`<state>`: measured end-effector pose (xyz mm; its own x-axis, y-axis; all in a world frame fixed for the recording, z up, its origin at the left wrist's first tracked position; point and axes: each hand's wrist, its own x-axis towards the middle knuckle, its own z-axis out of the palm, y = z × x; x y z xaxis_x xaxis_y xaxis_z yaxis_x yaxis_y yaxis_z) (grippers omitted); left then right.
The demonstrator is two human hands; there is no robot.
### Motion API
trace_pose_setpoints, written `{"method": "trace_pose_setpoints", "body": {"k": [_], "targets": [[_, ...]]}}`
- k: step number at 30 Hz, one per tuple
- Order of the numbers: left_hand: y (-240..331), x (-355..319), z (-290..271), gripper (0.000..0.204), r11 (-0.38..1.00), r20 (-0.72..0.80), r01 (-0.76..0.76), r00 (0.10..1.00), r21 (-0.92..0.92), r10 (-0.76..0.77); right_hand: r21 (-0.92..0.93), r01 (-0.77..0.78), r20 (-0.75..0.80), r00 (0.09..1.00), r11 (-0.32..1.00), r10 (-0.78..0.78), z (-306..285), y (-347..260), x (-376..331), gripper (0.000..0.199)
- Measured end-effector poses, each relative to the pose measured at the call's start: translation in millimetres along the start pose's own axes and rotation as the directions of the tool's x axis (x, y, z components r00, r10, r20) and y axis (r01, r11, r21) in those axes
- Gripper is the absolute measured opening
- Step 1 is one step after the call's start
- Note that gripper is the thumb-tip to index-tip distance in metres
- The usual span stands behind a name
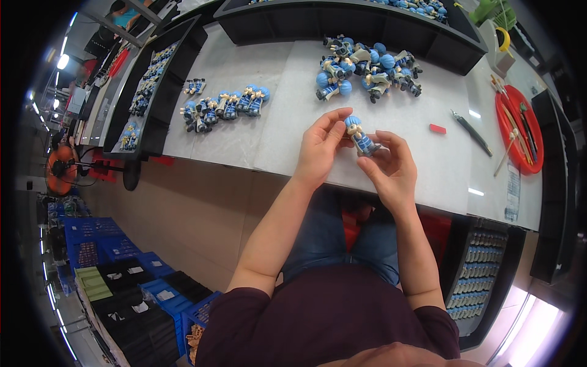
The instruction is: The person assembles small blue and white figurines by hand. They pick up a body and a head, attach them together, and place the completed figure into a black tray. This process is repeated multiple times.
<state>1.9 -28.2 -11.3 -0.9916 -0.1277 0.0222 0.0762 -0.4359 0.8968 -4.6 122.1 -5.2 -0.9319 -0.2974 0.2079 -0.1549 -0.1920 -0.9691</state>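
Observation:
A small figurine (361, 139) with a blue cap and blue clothing is held in front of me, just above the table's near edge. My left hand (322, 144) pinches it near the head from the left side. Around its lower end close the thumb and fingers of my right hand (392, 169). Beyond my hands lies a loose pile of similar blue-capped figurines (370, 67). A smaller group of figurines (226, 107) lies to the left on the table.
Black trays of figurines stand at the back (342, 27) and left (160, 107). On the right are a red oval dish (509, 131) with thin brushes, a pen-like knife (472, 133), a small red block (437, 129) and a tape dispenser (495, 46). Another tray (477, 275) sits low at right.

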Motion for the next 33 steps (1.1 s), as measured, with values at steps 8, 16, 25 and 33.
{"method": "trace_pose_setpoints", "body": {"k": [8,16,25,33], "targets": [[5,-2,5,0.026,0.998,-0.007,0.036,0.999,0.044,-0.036,-0.070,0.104,-0.060,0.992,0.992,-0.108,-2,8,-3,0.038],[0,-2,0,0.032,0.995,0.019,-0.093,0.995,-0.023,0.093,-0.148,0.086,0.017,0.996,0.985,-0.085,-5,0,1,0.051],[11,-4,2,0.041,0.993,0.079,-0.012,0.997,-0.117,0.021,-0.117,0.037,0.006,0.999,0.992,-0.037,-2,1,1,0.051],[10,-3,2,0.040,0.992,0.118,-0.015,0.993,-0.128,0.031,-0.131,0.031,-0.001,1.000,0.991,-0.031,-3,2,1,0.051]]}}
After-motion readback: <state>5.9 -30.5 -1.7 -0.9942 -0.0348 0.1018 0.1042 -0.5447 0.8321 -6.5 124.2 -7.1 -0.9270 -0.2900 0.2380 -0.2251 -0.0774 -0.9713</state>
